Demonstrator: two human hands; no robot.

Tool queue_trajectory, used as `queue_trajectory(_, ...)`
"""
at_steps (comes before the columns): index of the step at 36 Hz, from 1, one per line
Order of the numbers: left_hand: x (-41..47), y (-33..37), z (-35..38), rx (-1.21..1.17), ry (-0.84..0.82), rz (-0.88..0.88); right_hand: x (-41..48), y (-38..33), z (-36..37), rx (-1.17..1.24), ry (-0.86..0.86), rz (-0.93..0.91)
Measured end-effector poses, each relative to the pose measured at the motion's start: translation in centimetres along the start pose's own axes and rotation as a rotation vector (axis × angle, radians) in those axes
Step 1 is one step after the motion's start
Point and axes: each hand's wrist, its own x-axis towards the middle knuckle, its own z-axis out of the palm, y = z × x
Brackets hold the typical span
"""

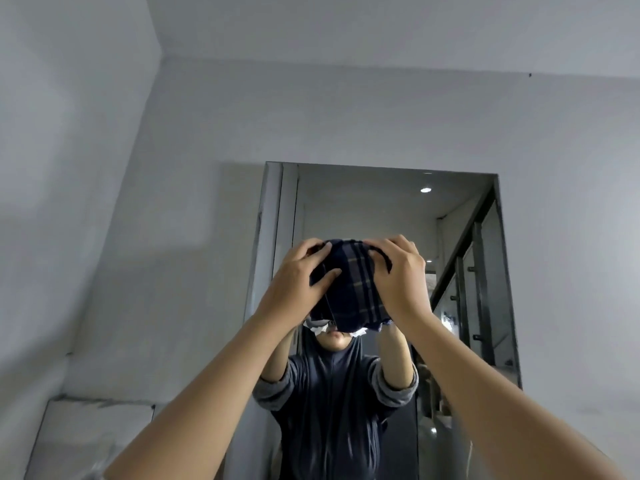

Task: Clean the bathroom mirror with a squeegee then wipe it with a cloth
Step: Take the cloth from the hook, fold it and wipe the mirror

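Holding item: cloth (349,289), dark plaid, soft, light, likely limp. Your left hand (298,278) and right hand (398,275) pinch its top corners before the mirror (381,209); keep hold there.

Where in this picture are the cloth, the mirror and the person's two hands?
cloth (349,289), head view, on its striped middle.
mirror (381,209), head view, on upper glass.
left hand (294,275), head view, on its back.
right hand (398,271), head view, on its back.

Cloth (349,282) hides mirror (391,209) centre; mirror bottom cut off.
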Motion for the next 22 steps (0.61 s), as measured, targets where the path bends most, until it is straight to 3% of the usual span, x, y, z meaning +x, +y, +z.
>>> queue_trajectory(9,-0.2,-0.1,0.4,0.128,-0.016,0.018,-0.6,-0.8,-0.4,-0.163,0.031,-0.019)
queue_trajectory(15,0.2,-0.1,0.1,0.148,-0.095,0.027,-2.5,-2.7,-0.2,-0.242,0.147,-0.096)
queue_trajectory(19,0.5,-0.4,0.0,0.149,-0.103,0.039,-4.2,-3.4,1.3,-0.152,0.058,-0.134)
queue_trajectory(22,0.3,-1.0,-0.5,0.114,-0.115,0.071,-4.8,-3.1,1.8,-0.064,-0.042,0.033)
